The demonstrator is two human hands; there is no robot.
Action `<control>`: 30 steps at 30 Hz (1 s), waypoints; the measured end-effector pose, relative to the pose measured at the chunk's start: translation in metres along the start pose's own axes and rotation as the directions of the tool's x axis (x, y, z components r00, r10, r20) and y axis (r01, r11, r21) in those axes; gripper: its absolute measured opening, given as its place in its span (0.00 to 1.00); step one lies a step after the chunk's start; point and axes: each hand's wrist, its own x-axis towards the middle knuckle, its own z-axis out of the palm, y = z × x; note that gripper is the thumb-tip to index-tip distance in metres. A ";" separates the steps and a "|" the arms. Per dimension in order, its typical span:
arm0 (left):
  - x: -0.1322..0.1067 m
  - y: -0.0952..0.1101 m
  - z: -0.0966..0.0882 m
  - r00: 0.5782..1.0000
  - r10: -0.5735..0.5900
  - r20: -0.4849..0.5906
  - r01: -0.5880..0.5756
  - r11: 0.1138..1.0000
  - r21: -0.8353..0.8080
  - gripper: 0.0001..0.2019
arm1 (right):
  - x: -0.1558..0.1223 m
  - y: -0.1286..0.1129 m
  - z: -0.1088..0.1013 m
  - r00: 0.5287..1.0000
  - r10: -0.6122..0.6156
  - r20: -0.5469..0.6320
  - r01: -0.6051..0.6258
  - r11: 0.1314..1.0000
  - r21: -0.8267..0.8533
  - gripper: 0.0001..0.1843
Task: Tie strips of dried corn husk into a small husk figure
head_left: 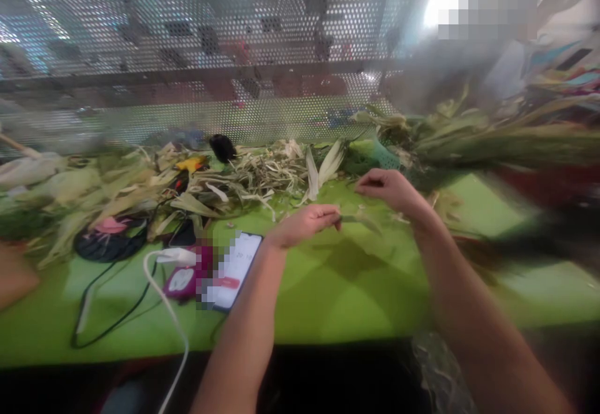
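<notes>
Near the middle of the frame, the left hand [309, 221] grasps a thin, flat strip [360, 219] by its left end between closed fingers; the strip tapers toward the right, just above the smooth, lime-green desk [347, 314], and blur hides whether it is husk or something stiffer. To its upper right, the right hand [387, 187] has its fingers curled and drawn together, well apart from the strip; I cannot tell whether they pinch anything. Behind both hands lies a tangled heap of dry, papery husks [276, 167], pale and fibrous, with 2 broad, pointed leaves [323, 170] standing out in a V. A teal basket [387, 154] with a perforated wall sits at upper right of center, and a perforated metal panel [281, 32] fills the upper part of the frame. At lower left of center, a flat, glossy phone [234, 276] shows blurred digits, seemingly 20 and 10, above a red button whose lettering cannot be read. Beside it lies a purple device [180, 282] with a white label, its print illegible, and a smooth white cable [174, 314] looping downward.
</notes>
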 end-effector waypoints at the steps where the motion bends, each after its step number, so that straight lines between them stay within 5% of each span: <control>1: 0.000 -0.001 0.000 1.000 0.010 -0.025 -0.014 0.991 -0.137 0.15 | 0.001 0.002 0.002 0.999 0.026 0.027 -0.027 0.998 0.050 0.17; 4: 0.005 -0.006 0.001 0.976 -0.032 -0.214 -0.071 0.886 -0.457 0.13 | 0.004 0.008 0.012 0.998 0.033 0.061 -0.038 0.995 0.089 0.17; 8: 0.014 -0.013 -0.002 0.901 -0.143 -0.409 -0.112 0.835 -0.539 0.08 | 0.001 0.004 0.034 0.995 -0.075 0.065 0.081 0.992 -0.093 0.08; 12: 0.019 -0.019 -0.005 0.762 -0.112 -0.637 0.060 0.993 -0.102 0.09 | -0.011 -0.015 0.051 0.960 -0.249 0.125 0.275 0.919 -0.283 0.06; 14: 0.020 -0.021 -0.003 0.723 0.006 -0.691 0.213 0.949 0.232 0.09 | -0.017 -0.023 0.056 0.943 -0.295 0.156 0.331 0.883 -0.334 0.07; 17: 0.018 -0.021 0.003 0.763 0.129 -0.633 0.338 0.755 0.562 0.10 | -0.020 -0.029 0.055 0.932 -0.314 0.182 0.358 0.875 -0.325 0.08; 21: 0.013 -0.015 0.008 0.882 0.128 -0.454 0.277 0.639 0.717 0.11 | -0.014 -0.026 0.040 0.932 -0.328 0.152 0.359 0.891 -0.280 0.07; 24: 0.010 -0.009 0.009 0.966 0.088 -0.244 0.093 0.761 0.642 0.09 | -0.007 -0.015 0.027 0.950 -0.296 0.101 0.312 0.903 -0.294 0.07; 27: 0.007 -0.005 0.006 0.994 0.088 -0.066 -0.060 0.937 0.344 0.07 | -0.001 -0.002 0.021 0.974 -0.220 0.061 0.228 0.952 -0.206 0.09; 30: 0.008 -0.008 0.002 0.974 0.077 -0.211 -0.073 0.997 0.025 0.13 | 0.001 0.002 0.025 0.990 -0.132 0.048 0.134 0.989 -0.057 0.12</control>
